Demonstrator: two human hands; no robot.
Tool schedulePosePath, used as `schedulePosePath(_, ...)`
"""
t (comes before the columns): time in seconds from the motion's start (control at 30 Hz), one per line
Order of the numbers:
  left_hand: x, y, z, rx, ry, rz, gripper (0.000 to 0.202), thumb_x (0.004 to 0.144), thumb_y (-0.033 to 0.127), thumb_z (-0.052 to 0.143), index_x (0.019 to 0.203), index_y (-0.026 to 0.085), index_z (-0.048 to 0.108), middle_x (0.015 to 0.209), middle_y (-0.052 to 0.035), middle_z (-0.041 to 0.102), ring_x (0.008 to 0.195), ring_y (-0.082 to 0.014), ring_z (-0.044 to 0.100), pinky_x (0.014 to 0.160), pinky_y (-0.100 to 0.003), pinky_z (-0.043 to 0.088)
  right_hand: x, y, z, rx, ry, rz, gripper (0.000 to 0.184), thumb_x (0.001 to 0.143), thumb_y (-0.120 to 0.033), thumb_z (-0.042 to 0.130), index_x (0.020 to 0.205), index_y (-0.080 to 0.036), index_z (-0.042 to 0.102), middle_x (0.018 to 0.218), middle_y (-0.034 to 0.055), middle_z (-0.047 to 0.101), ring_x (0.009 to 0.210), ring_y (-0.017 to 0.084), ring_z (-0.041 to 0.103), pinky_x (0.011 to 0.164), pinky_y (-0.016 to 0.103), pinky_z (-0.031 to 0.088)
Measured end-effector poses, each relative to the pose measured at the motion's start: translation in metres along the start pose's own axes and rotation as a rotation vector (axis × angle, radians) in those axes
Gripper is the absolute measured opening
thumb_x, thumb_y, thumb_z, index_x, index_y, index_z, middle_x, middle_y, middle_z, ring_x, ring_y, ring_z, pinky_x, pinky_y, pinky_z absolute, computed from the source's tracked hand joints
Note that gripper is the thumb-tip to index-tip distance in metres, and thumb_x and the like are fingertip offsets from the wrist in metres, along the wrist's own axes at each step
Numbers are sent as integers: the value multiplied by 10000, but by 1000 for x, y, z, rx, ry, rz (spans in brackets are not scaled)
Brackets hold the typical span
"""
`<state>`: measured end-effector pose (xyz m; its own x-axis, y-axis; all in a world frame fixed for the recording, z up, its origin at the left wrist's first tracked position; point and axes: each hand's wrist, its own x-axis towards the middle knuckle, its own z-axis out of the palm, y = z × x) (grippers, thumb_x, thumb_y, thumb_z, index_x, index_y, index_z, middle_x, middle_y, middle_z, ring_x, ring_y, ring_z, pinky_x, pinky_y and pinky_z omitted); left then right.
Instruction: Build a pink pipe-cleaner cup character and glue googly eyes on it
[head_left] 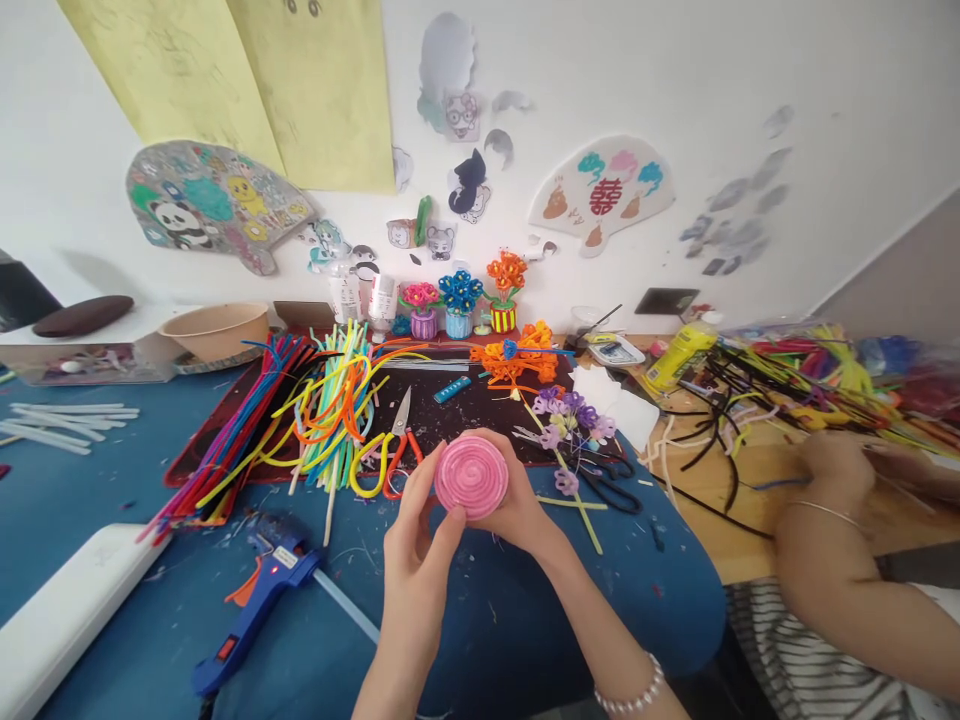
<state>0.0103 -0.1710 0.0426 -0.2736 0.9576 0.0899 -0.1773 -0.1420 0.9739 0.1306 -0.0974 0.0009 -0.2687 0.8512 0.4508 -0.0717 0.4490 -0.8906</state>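
A round pink pipe-cleaner coil (471,474), wound in a tight spiral, faces me above the front of the table. My left hand (421,530) grips its left side, with the thumb at the lower edge. Around the right side curl the fingers of my right hand (516,492), partly hidden behind the coil. Whatever depth the piece has behind its round face cannot be seen. Just beyond my left hand lie scissors (397,440) with yellow and orange handles. A blue hot glue gun (262,600) with a glue stick rests left of my hands.
Bundled pipe cleaners (337,400) lie on a dark mat (495,410). Small potted pipe-cleaner flowers (459,295) stand by the wall. Purple flowers (566,415) and black-handled scissors (611,492) are at right. Another person's arm (832,540) rests beside a wooden table (697,470).
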Motion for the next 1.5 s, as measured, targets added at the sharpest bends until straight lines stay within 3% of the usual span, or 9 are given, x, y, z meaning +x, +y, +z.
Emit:
schedulePosePath(0.33, 7, -10, 11, -40, 33, -38, 478, 812, 338, 680, 1282, 277, 615, 1440, -51, 538, 1379, -304, 419, 1133, -444, 372, 3, 5, -6, 5, 27, 21, 715, 594, -358, 874, 1220, -292, 536, 1218, 57, 607, 1141, 283, 573, 1011, 417, 425)
schedulePosePath(0.73, 9, -9, 22, -184, 128, -154, 464, 772, 184, 634, 1228, 269, 655, 1389, -20, 588, 1381, -278, 419, 1134, -403, 376, 4, 8, -7, -50, 20, -46, 670, 630, -344, 860, 1208, -290, 526, 1200, 61, 586, 1144, 279, 559, 1018, 418, 418)
schedulePosePath(0.93, 9, -7, 12, -139, 27, -142, 459, 798, 280, 680, 1255, 278, 635, 1434, -30, 542, 1387, -286, 403, 1089, -379, 418, 3, 6, -7, 18, 12, -1, 660, 662, -348, 827, 1234, -270, 507, 1209, 67, 593, 1130, 265, 569, 989, 393, 443)
schedulePosePath(1.03, 14, -5, -5, 53, -46, -2, 443, 843, 305, 653, 1283, 292, 599, 1406, -39, 559, 1316, -279, 481, 1013, -373, 462, 3, 8, -8, 49, 0, -23, 706, 638, -290, 836, 1254, -279, 492, 1224, 61, 590, 1131, 257, 576, 982, 378, 451)
schedulePosePath(1.1, 17, -1, -17, 317, -84, 228, 408, 847, 266, 661, 1249, 297, 598, 1313, -42, 604, 1242, -257, 527, 979, -375, 461, 2, 9, -8, 55, -6, -28, 715, 630, -261, 834, 1257, -283, 490, 1234, 59, 586, 1129, 256, 581, 985, 380, 453)
schedulePosePath(1.2, 22, 8, -30, 737, -138, 636, 240, 830, 160, 682, 1044, 266, 663, 1080, -31, 640, 1036, -201, 573, 901, -347, 450, 1, 12, -7, 61, -20, -27, 733, 615, -250, 844, 1257, -294, 492, 1232, 51, 584, 1105, 252, 592, 971, 380, 464)
schedulePosePath(1.27, 24, 14, -31, 915, -186, 811, 176, 832, 122, 680, 956, 248, 676, 986, -26, 636, 907, -179, 555, 829, -334, 435, 1, 14, -7, 63, -22, -26, 755, 598, -256, 859, 1257, -299, 494, 1221, 46, 588, 1092, 251, 596, 962, 379, 468)
schedulePosePath(1.5, 29, 20, -26, 1086, -213, 974, 102, 873, 141, 641, 881, 231, 688, 914, -39, 693, 843, -202, 530, 764, -357, 379, 2, 13, -9, 23, -23, -47, 720, 616, -259, 856, 1243, -293, 504, 1204, 45, 593, 1079, 250, 595, 945, 378, 475)
